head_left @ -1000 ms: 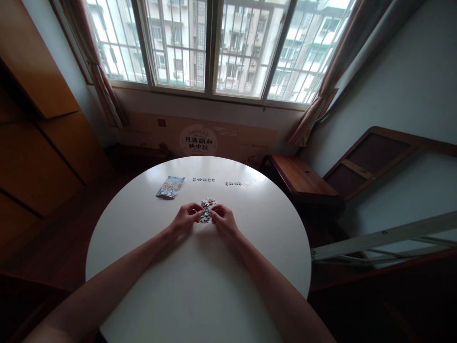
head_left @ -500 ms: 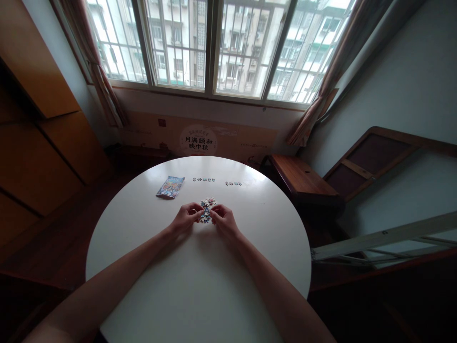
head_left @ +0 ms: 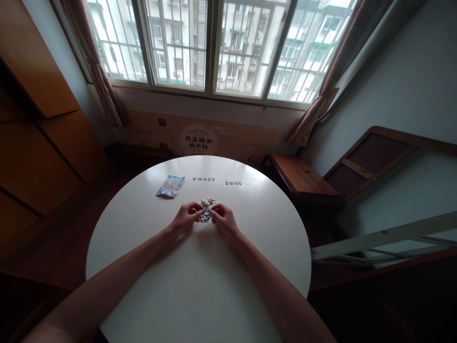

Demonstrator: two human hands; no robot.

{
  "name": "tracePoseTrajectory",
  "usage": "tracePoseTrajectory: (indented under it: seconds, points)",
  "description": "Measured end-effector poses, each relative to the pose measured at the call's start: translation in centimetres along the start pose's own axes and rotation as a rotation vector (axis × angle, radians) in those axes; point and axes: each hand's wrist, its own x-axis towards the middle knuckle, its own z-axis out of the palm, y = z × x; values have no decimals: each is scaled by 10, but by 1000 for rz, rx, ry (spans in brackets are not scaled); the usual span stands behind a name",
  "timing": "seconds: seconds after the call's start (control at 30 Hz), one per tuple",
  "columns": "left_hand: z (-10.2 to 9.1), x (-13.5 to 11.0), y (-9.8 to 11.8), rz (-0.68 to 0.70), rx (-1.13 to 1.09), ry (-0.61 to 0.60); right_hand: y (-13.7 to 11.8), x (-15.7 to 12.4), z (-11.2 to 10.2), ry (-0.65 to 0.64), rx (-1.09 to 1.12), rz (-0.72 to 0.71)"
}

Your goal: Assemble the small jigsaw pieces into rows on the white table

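Observation:
A small heap of jigsaw puzzle pieces, some blue and some pale, lies on the white round table. My left hand is at the left side of the heap, thumb and fingers closed in a pinch at its edge. Opposite it, my right hand is pinched in the same way on the right side. Whatever lies between the fingertips is too small to make out. Beyond the heap, one row of puzzle pieces sits left of a second, shorter row.
A colourful printed packet lies on the table, left of the rows. Past the table's right edge stands a low wooden bench. Orange-brown cabinets are on the left, and a barred window is ahead.

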Motion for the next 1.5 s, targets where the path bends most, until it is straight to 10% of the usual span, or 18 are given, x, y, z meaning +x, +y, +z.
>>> tracePoseTrajectory:
  seconds: [1.5]
  points:
    - [-1, 0, -4, 28, 19, -11, 1, 0, 0, 5, -21, 6]
